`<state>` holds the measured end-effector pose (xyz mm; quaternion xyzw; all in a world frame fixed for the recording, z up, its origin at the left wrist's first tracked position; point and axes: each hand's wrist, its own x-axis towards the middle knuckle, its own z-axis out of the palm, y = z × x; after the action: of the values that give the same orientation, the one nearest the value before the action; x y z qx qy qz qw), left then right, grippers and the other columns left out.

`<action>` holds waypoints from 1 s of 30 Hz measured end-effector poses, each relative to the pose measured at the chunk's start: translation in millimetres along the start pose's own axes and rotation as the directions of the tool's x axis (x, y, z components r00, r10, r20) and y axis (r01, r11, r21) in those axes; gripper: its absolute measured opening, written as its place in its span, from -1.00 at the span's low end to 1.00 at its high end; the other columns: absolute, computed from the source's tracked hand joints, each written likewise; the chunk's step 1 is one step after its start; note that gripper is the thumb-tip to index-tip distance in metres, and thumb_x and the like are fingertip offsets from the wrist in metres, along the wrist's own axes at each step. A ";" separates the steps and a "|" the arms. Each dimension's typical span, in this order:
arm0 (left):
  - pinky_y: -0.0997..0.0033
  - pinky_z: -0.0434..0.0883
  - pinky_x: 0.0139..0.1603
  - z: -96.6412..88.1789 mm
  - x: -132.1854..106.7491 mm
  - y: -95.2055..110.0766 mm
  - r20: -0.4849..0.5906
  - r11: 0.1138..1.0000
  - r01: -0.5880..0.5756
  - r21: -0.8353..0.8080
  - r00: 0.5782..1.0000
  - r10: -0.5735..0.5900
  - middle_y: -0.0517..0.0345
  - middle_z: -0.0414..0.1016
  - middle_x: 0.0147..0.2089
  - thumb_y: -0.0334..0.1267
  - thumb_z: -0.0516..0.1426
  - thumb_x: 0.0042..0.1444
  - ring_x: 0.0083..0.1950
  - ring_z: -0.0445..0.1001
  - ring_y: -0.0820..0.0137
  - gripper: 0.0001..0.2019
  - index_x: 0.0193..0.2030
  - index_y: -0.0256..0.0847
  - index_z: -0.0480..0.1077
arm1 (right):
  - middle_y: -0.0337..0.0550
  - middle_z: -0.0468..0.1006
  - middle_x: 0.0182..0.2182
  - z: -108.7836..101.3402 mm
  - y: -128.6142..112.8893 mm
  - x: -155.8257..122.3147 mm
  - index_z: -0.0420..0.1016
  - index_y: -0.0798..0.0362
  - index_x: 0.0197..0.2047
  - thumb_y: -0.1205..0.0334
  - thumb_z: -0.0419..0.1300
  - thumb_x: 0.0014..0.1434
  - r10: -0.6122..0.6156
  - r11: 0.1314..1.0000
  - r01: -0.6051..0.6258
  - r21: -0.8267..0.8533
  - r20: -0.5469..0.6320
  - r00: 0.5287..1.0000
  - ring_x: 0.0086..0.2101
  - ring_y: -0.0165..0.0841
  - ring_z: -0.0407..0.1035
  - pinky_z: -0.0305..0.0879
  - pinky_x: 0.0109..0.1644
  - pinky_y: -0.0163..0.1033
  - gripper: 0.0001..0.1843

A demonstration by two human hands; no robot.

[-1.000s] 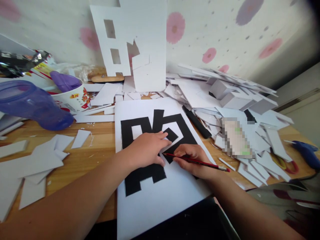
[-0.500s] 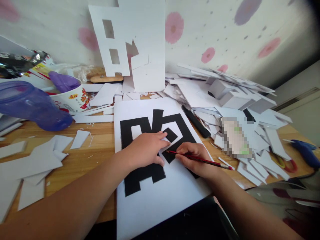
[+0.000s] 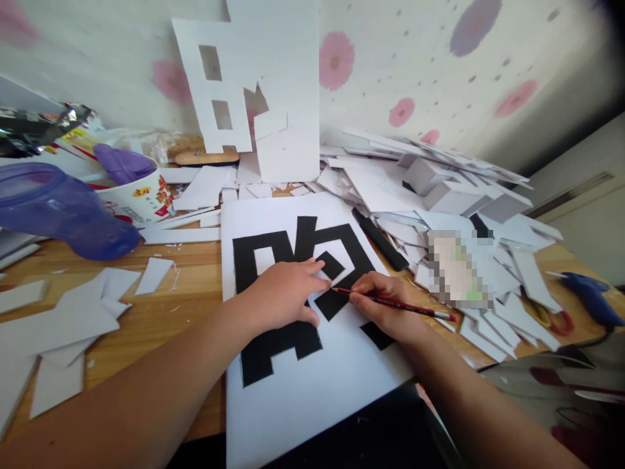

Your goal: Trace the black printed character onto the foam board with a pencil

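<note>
A white foam board (image 3: 293, 417) lies in front of me, its near end past the table edge. On it rests a black cut-out character (image 3: 256, 358) with angular strokes. My left hand (image 3: 288, 293) lies spread over the middle of the cut-out, pressing on it with fingers apart. Between the fingers of my right hand (image 3: 381, 303) is a red and black pencil (image 3: 407, 310). Its tip meets the edge of a black stroke, close to my left fingertips. Part of the cut-out is hidden under both hands.
White offcuts (image 3: 73, 319) litter the left side. A purple plastic bottle (image 3: 63, 208) and a paper cup (image 3: 141, 195) stand behind them. A black cutter-like tool (image 3: 381, 240) borders the board. To the right lie piled board pieces, scissors (image 3: 561, 322) and a blue glue gun (image 3: 590, 296). A cut-out panel (image 3: 288, 85) leans on the wall.
The pencil tip has moved up slightly along the black stroke, and my right hand has shifted up and right with it. My left hand stays in place on the cut-out.
</note>
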<state>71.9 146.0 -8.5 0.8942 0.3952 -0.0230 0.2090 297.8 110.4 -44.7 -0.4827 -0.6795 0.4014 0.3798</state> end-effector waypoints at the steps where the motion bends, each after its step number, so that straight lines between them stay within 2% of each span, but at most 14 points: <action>1: 0.17 0.24 0.22 0.2 0.0 -0.2 -0.001 1.000 -0.004 0.000 1.000 0.004 -0.06 0.03 0.40 -0.05 0.32 -0.09 0.37 0.11 0.12 -0.35 0.18 -0.07 0.35 | -0.24 0.43 -0.54 -0.4 -0.2 0.6 0.38 0.05 -0.47 0.22 0.22 0.08 -0.004 1.000 0.004 -0.013 -0.011 1.000 -0.56 -0.45 0.22 0.11 -0.55 -0.33 -0.85; 7: 0.18 0.25 0.20 2.2 -0.1 -2.2 -0.032 0.999 -0.027 -0.032 0.999 0.026 0.05 0.07 0.39 -0.06 0.33 -0.11 0.36 0.12 0.13 -0.36 0.17 0.07 0.35 | -0.22 0.45 -0.53 -2.0 0.8 3.6 0.39 0.04 -0.49 0.23 0.22 0.05 -0.028 0.999 0.026 -0.022 -0.062 0.998 -0.53 -0.42 0.28 0.16 -0.51 -0.30 -0.87; 9: 0.18 0.25 0.20 3.4 0.0 -3.3 -0.039 0.999 -0.036 -0.033 0.999 0.035 0.03 0.06 0.40 -0.07 0.33 -0.10 0.37 0.12 0.13 -0.36 0.18 0.09 0.34 | -0.23 0.44 -0.54 -2.8 2.6 3.8 0.39 0.03 -0.49 0.23 0.23 0.05 -0.017 0.999 0.014 -0.032 -0.079 0.997 -0.53 -0.42 0.28 0.15 -0.51 -0.31 -0.87; 15: 0.14 0.25 0.20 5.8 0.8 -5.8 -0.029 0.999 -0.029 -0.032 0.999 0.028 0.04 0.01 0.41 -0.06 0.33 -0.10 0.36 0.12 0.11 -0.34 0.20 0.09 0.33 | -0.24 0.44 -0.55 -4.5 5.8 3.3 0.39 0.03 -0.51 0.21 0.23 0.02 0.046 0.998 -0.053 -0.040 -0.145 0.988 -0.52 -0.42 0.28 0.16 -0.49 -0.31 -0.85; 20: 0.16 0.23 0.22 4.9 0.3 -5.0 -0.011 0.999 -0.008 -0.032 1.000 0.008 0.04 -0.01 0.42 -0.07 0.33 -0.09 0.37 0.11 0.11 -0.34 0.21 0.05 0.32 | -0.28 0.38 -0.62 -4.9 2.9 5.3 0.37 0.04 -0.55 0.21 0.22 -0.01 0.082 0.996 -0.086 -0.011 -0.221 0.972 -0.58 -0.45 0.21 0.11 -0.55 -0.34 -0.85; 30: 0.17 0.24 0.21 0.8 -1.6 -0.9 -0.018 0.999 0.007 -0.033 1.000 -0.007 0.02 0.03 0.41 -0.08 0.32 -0.08 0.37 0.11 0.14 -0.38 0.18 0.04 0.35 | -0.31 0.36 -0.66 -6.2 0.6 8.7 0.36 0.02 -0.59 0.27 0.19 -0.07 0.098 0.990 -0.127 -0.053 -0.369 0.924 -0.60 -0.45 0.20 0.07 -0.58 -0.35 -0.88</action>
<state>70.2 145.1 -9.2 0.8895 0.4004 -0.0094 0.2200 301.4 119.9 -41.7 -0.6014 -0.5828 0.2994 0.4573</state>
